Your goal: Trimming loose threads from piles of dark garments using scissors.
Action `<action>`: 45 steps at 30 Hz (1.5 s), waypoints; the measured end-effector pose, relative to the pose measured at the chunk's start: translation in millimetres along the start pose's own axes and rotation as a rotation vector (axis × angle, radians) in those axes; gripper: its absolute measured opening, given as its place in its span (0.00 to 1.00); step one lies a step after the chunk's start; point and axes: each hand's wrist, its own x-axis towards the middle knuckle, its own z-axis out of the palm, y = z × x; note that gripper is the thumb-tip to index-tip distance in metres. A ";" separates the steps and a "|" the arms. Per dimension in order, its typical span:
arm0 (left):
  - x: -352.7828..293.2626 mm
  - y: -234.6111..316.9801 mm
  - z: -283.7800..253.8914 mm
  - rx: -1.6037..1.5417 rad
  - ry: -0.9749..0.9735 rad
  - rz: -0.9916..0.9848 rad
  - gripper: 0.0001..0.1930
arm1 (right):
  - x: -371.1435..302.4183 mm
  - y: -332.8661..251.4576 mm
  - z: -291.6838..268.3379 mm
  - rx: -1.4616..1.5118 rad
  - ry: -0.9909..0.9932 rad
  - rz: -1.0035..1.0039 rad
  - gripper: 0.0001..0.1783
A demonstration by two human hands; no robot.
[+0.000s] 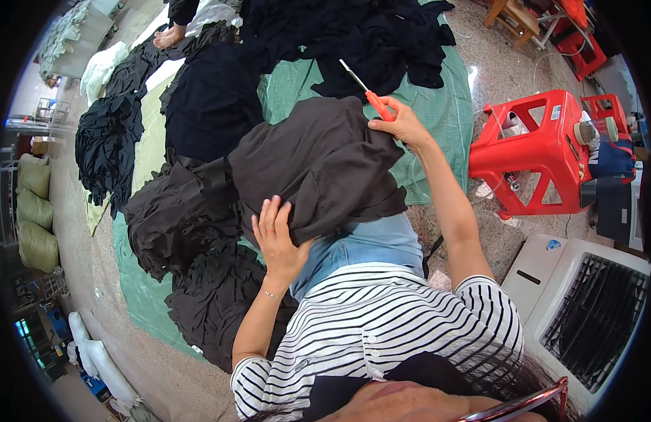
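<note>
Light is bright; glare spots the floor (488, 67) beyond the right grip (404, 126), navy cloth (213, 102) left of it loses detail, and outer edges curve into black.

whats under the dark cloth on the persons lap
Light blue jeans show along the near edge of the dark cloth. The cloth covers the rest, so anything farther under it cannot be seen.

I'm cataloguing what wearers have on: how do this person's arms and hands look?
Short sleeves, white with thin dark stripes, leave both forearms bare. The left hand is ungloved, with a thin bracelet at its wrist and a reddish band or mark on one finger. The right hand is ungloved too, no bracelet showing.
</note>
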 end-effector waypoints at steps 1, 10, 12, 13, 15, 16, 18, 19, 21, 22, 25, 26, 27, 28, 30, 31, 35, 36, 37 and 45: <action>-1.0 6.6 -1.4 0.086 -0.037 -0.089 0.47 | -1.9 -12.1 3.4 -0.074 -0.032 -0.045 0.30; -25.2 5.8 20.0 0.096 0.162 -0.121 0.52 | -156.7 -163.3 -63.9 0.243 0.733 -0.547 0.22; -16.1 9.4 22.6 -0.006 0.313 -0.072 0.44 | -199.7 -175.9 -75.3 0.241 0.890 -0.619 0.31; -9.7 11.0 19.9 -0.001 0.321 -0.072 0.44 | -217.3 -192.6 -69.8 0.215 0.895 -0.728 0.33; 2.2 13.5 9.1 0.015 0.310 -0.093 0.33 | -243.1 -203.0 -72.4 0.184 0.795 -0.881 0.36; 2.9 10.7 -5.6 -0.021 0.300 -0.070 0.17 | -247.0 -207.8 -69.6 0.147 0.832 -0.883 0.36; 3.9 -1.4 -36.3 -0.659 0.142 -0.223 0.12 | -251.6 -212.5 -72.6 0.105 0.875 -0.889 0.35; 4.0 4.9 -72.8 -0.615 0.117 -0.251 0.13 | -252.9 -212.0 -77.3 0.059 0.923 -0.886 0.34; -10.7 -1.8 -147.6 -0.632 0.037 -0.281 0.06 | -255.4 -211.2 -89.9 0.057 0.934 -0.826 0.31; -10.9 45.0 -152.8 -0.309 0.546 -0.307 0.08 | -251.8 -213.0 -92.6 0.061 0.940 -0.811 0.31; -0.1 10.5 -235.5 -0.289 0.006 -0.226 0.13 | -213.9 -218.6 -70.8 0.054 0.936 -0.756 0.30; 14.7 -5.3 -245.1 -0.311 -0.274 -0.197 0.18 | -197.4 -222.0 -59.6 0.083 0.905 -0.748 0.30; 17.5 -27.6 -245.6 -0.144 -0.342 -0.079 0.27 | -174.1 -219.6 -63.1 0.021 0.802 -0.766 0.29; 7.9 -66.7 -235.0 -0.352 -0.297 -0.117 0.33 | -146.1 -221.2 -49.6 0.015 0.747 -0.758 0.28; 39.9 -47.0 -202.0 -0.884 -0.336 -0.422 0.26 | -91.0 -194.0 -51.0 -0.081 0.597 -0.593 0.27; 50.8 -67.4 -177.3 -0.810 -0.346 -0.382 0.20 | -59.4 -175.8 -55.1 -0.256 0.587 -0.588 0.28; 52.3 -118.7 -69.5 0.721 -0.019 -0.314 0.20 | 8.8 -118.4 -21.3 -0.601 0.503 -0.662 0.32; 51.5 -125.0 -59.3 0.633 0.201 -0.109 0.19 | 2.4 -113.4 -6.7 -0.653 0.449 -0.531 0.33; 59.0 -118.4 -47.8 0.329 0.317 -0.114 0.14 | -1.4 -101.7 -2.7 -0.672 0.414 -0.495 0.34; 129.3 15.2 24.7 -0.425 -0.033 0.430 0.09 | -117.7 -61.7 15.7 -0.680 0.265 -0.150 0.24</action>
